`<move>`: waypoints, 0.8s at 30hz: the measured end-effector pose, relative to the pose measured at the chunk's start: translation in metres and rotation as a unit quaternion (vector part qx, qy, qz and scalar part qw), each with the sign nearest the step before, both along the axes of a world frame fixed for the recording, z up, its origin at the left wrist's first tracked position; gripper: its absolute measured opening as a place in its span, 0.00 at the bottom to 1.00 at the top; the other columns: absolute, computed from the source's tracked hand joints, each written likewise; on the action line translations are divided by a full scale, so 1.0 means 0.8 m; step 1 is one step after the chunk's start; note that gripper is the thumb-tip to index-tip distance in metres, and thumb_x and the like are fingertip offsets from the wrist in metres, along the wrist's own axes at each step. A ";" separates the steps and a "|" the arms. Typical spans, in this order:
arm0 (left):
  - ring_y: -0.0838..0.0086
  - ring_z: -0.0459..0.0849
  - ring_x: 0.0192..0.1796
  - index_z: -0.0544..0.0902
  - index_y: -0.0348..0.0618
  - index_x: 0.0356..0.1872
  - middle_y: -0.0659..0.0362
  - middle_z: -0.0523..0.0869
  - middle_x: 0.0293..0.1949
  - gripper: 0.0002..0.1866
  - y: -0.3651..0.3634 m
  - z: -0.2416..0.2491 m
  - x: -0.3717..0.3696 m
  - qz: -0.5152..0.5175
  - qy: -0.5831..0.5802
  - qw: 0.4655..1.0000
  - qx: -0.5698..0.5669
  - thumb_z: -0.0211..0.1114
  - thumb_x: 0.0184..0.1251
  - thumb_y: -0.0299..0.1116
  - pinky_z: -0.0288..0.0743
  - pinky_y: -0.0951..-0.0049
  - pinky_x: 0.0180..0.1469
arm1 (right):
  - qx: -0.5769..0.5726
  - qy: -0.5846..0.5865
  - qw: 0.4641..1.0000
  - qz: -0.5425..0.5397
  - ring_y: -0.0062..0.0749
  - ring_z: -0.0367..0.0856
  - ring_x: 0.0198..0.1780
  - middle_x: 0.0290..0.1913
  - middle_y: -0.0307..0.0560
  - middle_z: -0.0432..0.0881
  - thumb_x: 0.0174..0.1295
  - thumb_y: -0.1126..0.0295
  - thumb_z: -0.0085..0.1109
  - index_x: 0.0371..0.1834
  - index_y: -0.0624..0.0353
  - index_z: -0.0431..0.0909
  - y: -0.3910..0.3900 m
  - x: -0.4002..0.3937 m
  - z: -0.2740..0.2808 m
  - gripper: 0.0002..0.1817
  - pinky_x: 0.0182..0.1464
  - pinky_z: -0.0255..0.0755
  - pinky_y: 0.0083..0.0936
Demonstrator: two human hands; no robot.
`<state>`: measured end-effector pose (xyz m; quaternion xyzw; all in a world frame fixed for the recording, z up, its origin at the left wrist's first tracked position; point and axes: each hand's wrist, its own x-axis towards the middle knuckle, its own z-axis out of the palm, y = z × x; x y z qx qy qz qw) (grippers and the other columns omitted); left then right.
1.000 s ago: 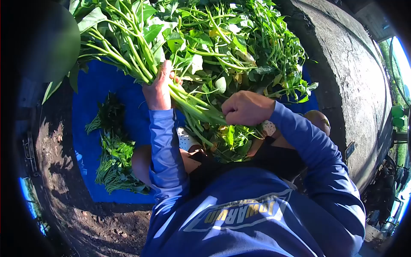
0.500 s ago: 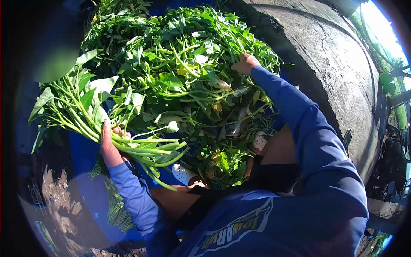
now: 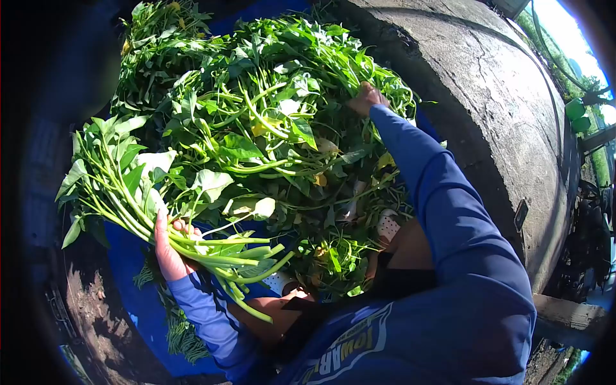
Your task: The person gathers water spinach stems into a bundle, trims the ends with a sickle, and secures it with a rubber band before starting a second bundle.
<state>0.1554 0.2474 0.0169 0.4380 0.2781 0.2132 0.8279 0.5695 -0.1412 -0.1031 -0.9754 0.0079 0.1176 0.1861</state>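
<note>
Here the left hand (image 3: 168, 251), at the lower left of the frame, is closed around a bunch of green leafy stalks (image 3: 135, 192). The fingers wrap the stems partway along, so the cut ends stick out toward the lower middle while the leaves fan up and to the left. The bunch lies tilted, just beside the big pile of loose greens (image 3: 256, 109) that fills the upper middle of the frame. The right hand (image 3: 367, 97), at the end of a long blue sleeve (image 3: 449, 212), reaches to the far edge of that pile in the upper middle and rests on the leaves; its fingers are sunk among them, so I cannot tell whether it grips anything. A blue tarp (image 3: 138, 282) shows under the greens at the lower left, with smaller bundles of greens (image 3: 183, 333) lying on it. A curved concrete wall (image 3: 500, 102) runs down the right side, close beside the pile.
</note>
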 end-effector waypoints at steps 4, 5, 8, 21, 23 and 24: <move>0.78 0.77 0.29 0.77 0.53 0.43 0.68 0.78 0.30 0.12 -0.008 0.007 -0.002 -0.008 -0.009 1.000 -0.003 0.67 0.79 0.47 0.78 0.70 0.34 | 0.091 -0.024 0.994 0.062 0.38 0.76 0.71 0.72 0.54 0.76 0.67 0.54 0.58 0.73 0.60 0.71 -0.039 0.051 0.021 0.34 0.72 0.71 0.33; 0.78 0.77 0.29 0.77 0.53 0.42 0.68 0.78 0.30 0.12 -0.009 0.008 -0.002 -0.009 -0.011 1.000 -0.002 0.67 0.79 0.47 0.78 0.70 0.34 | 0.118 -0.023 0.991 0.065 0.40 0.77 0.69 0.69 0.54 0.76 0.68 0.52 0.58 0.71 0.56 0.74 -0.046 0.058 0.032 0.31 0.69 0.72 0.35; 0.78 0.76 0.28 0.77 0.53 0.42 0.68 0.77 0.29 0.13 -0.018 0.012 -0.005 -0.002 -0.005 1.000 0.005 0.67 0.79 0.48 0.77 0.70 0.33 | 0.224 -0.048 0.965 0.129 0.45 0.79 0.62 0.63 0.53 0.79 0.72 0.47 0.57 0.63 0.44 0.85 -0.088 0.118 -0.026 0.23 0.61 0.75 0.40; 0.79 0.76 0.30 0.77 0.52 0.43 0.69 0.77 0.30 0.14 -0.012 -0.002 -0.014 -0.035 0.010 0.999 0.019 0.67 0.78 0.50 0.77 0.69 0.35 | 0.204 -0.190 0.804 -0.525 0.52 0.83 0.58 0.53 0.54 0.90 0.76 0.35 0.34 0.53 0.58 0.88 0.112 0.213 -0.381 0.40 0.65 0.68 0.51; 0.78 0.76 0.30 0.77 0.52 0.42 0.69 0.77 0.30 0.14 -0.007 -0.003 -0.012 -0.040 0.011 0.999 0.008 0.67 0.78 0.49 0.76 0.69 0.35 | 0.085 -0.085 0.828 -0.548 0.54 0.86 0.52 0.49 0.57 0.90 0.77 0.36 0.38 0.46 0.58 0.87 0.083 0.256 -0.372 0.37 0.61 0.74 0.53; 0.78 0.76 0.30 0.77 0.52 0.42 0.68 0.77 0.30 0.14 -0.006 -0.007 -0.012 -0.041 0.011 0.999 0.000 0.67 0.78 0.49 0.76 0.69 0.35 | 0.004 0.008 0.952 -0.305 0.49 0.86 0.53 0.54 0.57 0.88 0.75 0.45 0.48 0.56 0.61 0.81 0.047 0.187 -0.257 0.28 0.58 0.76 0.44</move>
